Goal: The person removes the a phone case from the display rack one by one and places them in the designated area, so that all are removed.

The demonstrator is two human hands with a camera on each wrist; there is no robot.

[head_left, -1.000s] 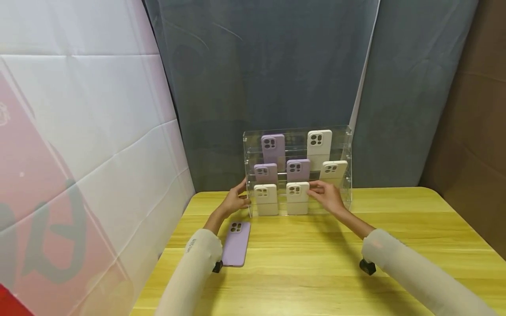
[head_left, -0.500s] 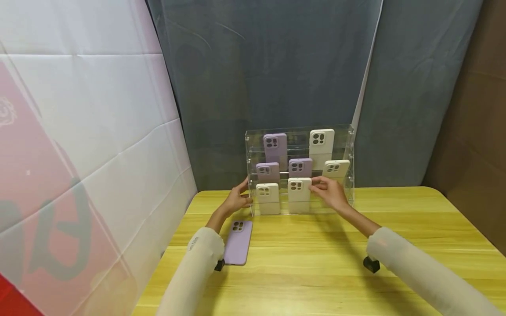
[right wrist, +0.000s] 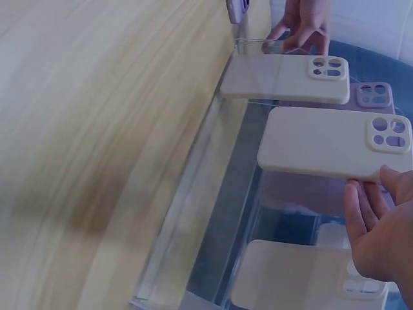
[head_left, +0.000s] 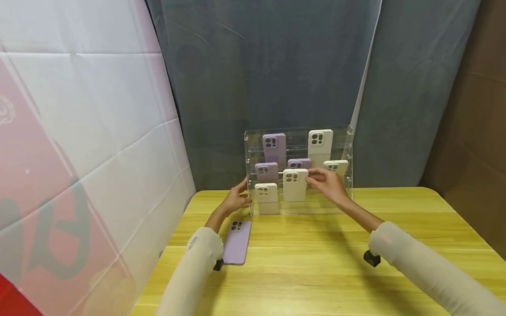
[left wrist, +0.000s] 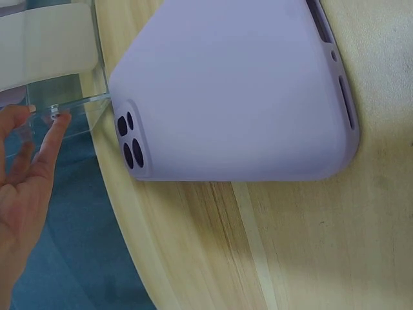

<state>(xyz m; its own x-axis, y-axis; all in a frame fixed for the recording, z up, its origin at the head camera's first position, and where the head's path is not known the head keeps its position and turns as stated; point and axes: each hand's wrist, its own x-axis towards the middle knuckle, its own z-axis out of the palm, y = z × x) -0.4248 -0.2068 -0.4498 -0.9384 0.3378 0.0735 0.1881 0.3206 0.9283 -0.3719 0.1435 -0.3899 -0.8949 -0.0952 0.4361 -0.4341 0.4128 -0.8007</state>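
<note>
In the head view my right hand (head_left: 329, 186) pinches a white phone case (head_left: 294, 186) by its right edge, fingers and thumb near the camera cutout. The case stands upright in front of a clear acrylic display rack (head_left: 316, 208); its lower end shows whole, above the bottom ledge. The right wrist view shows this white case (right wrist: 322, 139) apart from the front lip. My left hand (head_left: 235, 201) grips the rack's left side panel, thumb and fingers at its edge. Close to the left wrist lies a purple phone case (head_left: 237, 243) on the table, back side up.
Several purple and white cases stand in the rack's tiers, among them a white case (head_left: 266, 197) at lower left and a purple case (head_left: 274, 147) at upper left. The rack stands near the back edge of the wooden table (head_left: 316, 272), before a grey curtain (head_left: 276, 66).
My right hand has lifted the white case from the bottom-row slot, upward and slightly left, so it now covers part of the purple case behind. My left hand has stayed on the rack.
</note>
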